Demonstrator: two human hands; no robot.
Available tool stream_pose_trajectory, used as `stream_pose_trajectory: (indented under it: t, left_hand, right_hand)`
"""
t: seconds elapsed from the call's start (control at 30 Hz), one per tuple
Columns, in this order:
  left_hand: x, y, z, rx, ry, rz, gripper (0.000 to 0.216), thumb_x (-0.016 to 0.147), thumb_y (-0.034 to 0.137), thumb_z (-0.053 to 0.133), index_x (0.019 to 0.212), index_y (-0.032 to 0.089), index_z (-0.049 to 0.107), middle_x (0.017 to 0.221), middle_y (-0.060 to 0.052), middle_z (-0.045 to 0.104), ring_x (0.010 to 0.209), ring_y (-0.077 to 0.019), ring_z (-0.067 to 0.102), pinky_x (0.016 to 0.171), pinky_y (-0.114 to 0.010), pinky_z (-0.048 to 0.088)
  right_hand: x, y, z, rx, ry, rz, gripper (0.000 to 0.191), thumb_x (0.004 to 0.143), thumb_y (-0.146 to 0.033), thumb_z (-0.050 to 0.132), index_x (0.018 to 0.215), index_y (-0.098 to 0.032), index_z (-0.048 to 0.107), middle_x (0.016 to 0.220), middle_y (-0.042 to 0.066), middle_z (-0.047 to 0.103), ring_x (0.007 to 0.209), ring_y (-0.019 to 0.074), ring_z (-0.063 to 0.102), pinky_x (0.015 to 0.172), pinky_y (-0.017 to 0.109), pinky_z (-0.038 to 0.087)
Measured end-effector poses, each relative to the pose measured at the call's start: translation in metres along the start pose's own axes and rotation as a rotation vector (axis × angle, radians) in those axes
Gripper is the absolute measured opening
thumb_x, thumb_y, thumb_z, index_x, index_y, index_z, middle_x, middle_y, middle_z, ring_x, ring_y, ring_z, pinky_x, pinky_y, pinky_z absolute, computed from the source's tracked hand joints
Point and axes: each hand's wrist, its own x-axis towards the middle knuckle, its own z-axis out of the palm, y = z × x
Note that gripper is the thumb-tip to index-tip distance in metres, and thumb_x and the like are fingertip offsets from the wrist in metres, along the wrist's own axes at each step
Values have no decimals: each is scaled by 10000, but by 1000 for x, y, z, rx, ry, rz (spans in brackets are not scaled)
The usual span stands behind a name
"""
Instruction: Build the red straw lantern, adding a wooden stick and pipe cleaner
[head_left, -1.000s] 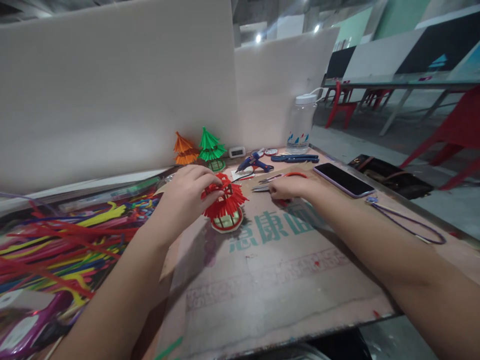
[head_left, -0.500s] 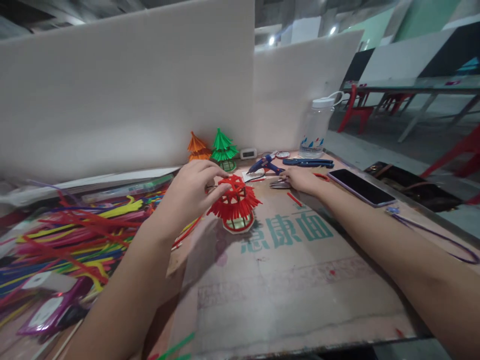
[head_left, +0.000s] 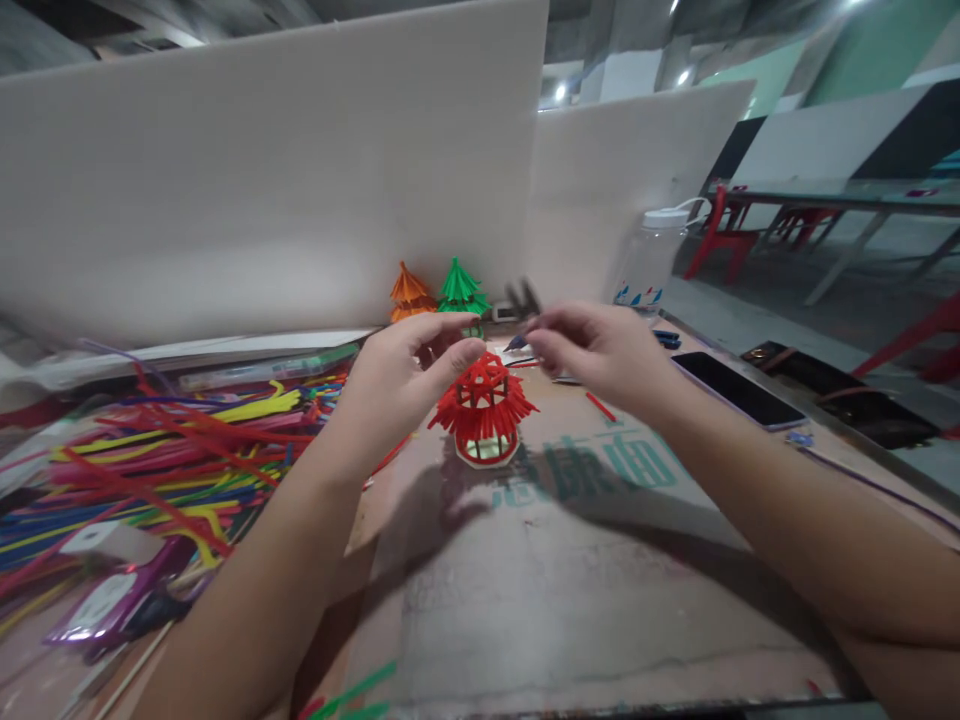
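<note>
A small red pagoda-like model (head_left: 486, 410), with fringed tiers and an openwork top, stands upright on the board. My left hand (head_left: 424, 365) curves beside its upper left, thumb and fingers apart. Whether the thumb touches the model I cannot tell. To the upper right of the model, my right hand (head_left: 589, 350) is raised and closed on a dark two-pronged tool (head_left: 523, 300), smeared by motion, so its kind is unclear. Behind the hands stand an orange tiered model (head_left: 410, 290) and a green tiered model (head_left: 459, 287). A glue gun (head_left: 516, 343) is mostly hidden by my right hand.
Many coloured fuzzy stems (head_left: 172, 440) are heaped at left, near a purple packet (head_left: 112, 605). A phone (head_left: 739, 388) and a water bottle (head_left: 649, 260) are at right. A red strip (head_left: 600, 406) lies on the board; a white panel (head_left: 262, 180) rises behind.
My right hand has risen from the table and moved left towards the red model, bringing up the two-pronged tool. My left hand stays by the model. The view has shifted slightly.
</note>
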Motion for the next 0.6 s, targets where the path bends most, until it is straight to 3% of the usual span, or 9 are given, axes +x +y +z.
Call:
stream_pose_trajectory:
  t: [0.07,0.17,0.3,0.33,0.4,0.43,0.53,0.6]
  left_hand:
    - [-3,7,4,-110,1,-12,350,945,521,639,1046,203,743,949,-50,765,821,-193,693,716,-297,543]
    - [-2,10,-3,-129,71,-22,336,957,509,615,830,204,672,786,-24,709,715,-165,652,648,-281,522]
    - [11,-25,-35,5,133,-146,368,989,550,505,847,225,601,733,-9,679,620,-151,610,576,-281,484]
    - [14,-41,-42,107,77,-191,370,985,551,495,842,227,600,695,-3,665,589,-153,595,551,-281,463]
    - [16,-78,-47,335,-271,-315,392,952,555,505,753,233,606,606,4,634,542,-168,575,509,-283,416]
    - [15,-95,-46,349,-376,-339,385,895,550,587,679,232,604,560,9,616,507,-169,564,494,-283,401]
    - [9,-130,-34,365,-493,-379,400,768,551,713,545,249,574,423,36,530,388,-160,508,451,-279,360]
    - [7,-133,-29,390,-467,-388,393,736,519,735,501,249,573,375,36,497,349,-159,480,449,-280,343]
  right_hand:
    - [-2,-27,9,-85,-42,-144,183,954,-306,581,874,-177,682,717,16,666,632,135,564,626,261,374]
    - [-1,-45,21,-142,-67,-239,170,965,-266,591,892,-165,706,764,23,698,641,125,548,643,262,349]
    - [3,-35,17,-69,9,-224,206,984,-284,578,992,-155,739,908,52,744,695,129,575,657,255,374]
    - [4,-30,12,-65,20,-202,216,984,-282,571,993,-153,742,907,53,746,698,131,579,655,258,377]
    - [4,-21,2,-78,21,-142,223,971,-287,571,967,-153,749,842,43,736,676,134,571,637,264,370]
    - [5,-16,-3,-86,15,-111,226,964,-293,575,954,-154,753,802,36,725,657,133,560,625,267,362]
    - [6,-7,-14,-91,2,-46,246,953,-310,574,931,-152,761,738,25,703,620,128,534,603,272,350]
    - [8,-2,-17,-97,-2,-26,252,950,-310,569,939,-153,766,751,29,713,623,130,544,604,272,359]
